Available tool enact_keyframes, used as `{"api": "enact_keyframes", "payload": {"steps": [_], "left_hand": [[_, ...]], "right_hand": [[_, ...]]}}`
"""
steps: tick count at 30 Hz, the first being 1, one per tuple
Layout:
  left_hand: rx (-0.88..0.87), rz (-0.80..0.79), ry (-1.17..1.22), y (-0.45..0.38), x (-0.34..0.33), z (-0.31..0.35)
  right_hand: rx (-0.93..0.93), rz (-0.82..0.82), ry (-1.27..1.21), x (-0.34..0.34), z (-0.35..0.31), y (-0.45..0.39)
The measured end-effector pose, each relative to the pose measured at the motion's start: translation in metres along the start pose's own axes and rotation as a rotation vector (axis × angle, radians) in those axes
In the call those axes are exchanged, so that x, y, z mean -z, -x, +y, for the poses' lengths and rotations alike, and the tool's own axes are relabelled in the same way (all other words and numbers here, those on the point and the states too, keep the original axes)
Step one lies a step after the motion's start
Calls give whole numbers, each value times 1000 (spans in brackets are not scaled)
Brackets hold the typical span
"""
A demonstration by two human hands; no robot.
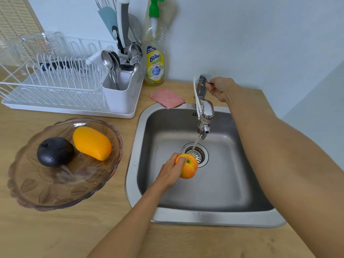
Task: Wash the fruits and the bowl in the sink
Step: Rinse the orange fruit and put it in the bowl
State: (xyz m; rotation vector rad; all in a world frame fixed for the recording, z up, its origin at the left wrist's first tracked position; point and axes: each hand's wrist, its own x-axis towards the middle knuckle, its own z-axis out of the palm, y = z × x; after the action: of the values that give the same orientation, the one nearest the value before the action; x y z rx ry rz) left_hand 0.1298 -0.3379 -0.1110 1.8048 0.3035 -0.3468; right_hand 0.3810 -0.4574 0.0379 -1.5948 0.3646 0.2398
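My left hand [170, 173] holds an orange-red apple [188, 167] inside the steel sink [214, 218], just in front of the drain. A thin stream of water runs from the faucet [204, 118] onto the apple's top. My right hand [220, 88] pinches the small faucet handle at the back of the sink. On the counter to the left stands a brown glass bowl [37, 190] holding a yellow mango [92, 142] and a dark purple round fruit [55, 151].
A white dish rack [55, 90] with a cutlery holder [119, 97] stands at the back left. A dish soap bottle [154, 58] stands by the wall, with a pink scouring pad [167, 97] at the sink's back rim. The wooden counter [46, 233] surrounds the sink.
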Motion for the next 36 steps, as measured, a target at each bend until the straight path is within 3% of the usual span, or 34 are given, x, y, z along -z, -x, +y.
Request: {"api": "enact_keyframes", "payload": {"steps": [15, 19, 24, 31, 36], "left_hand": [[-5, 10, -27, -3, -2, -2], [1, 20, -2, -2, -1, -2], [31, 51, 72, -2, 0, 0], [84, 66, 73, 3, -2, 1], [101, 81, 1, 15, -1, 3]], "right_hand": [[45, -54, 8, 5, 25, 13], [55, -83, 36, 19, 49, 39], [-15, 17, 94, 38, 107, 81], [-225, -291, 351, 38, 175, 144], [-320, -278, 241, 29, 195, 169]]}}
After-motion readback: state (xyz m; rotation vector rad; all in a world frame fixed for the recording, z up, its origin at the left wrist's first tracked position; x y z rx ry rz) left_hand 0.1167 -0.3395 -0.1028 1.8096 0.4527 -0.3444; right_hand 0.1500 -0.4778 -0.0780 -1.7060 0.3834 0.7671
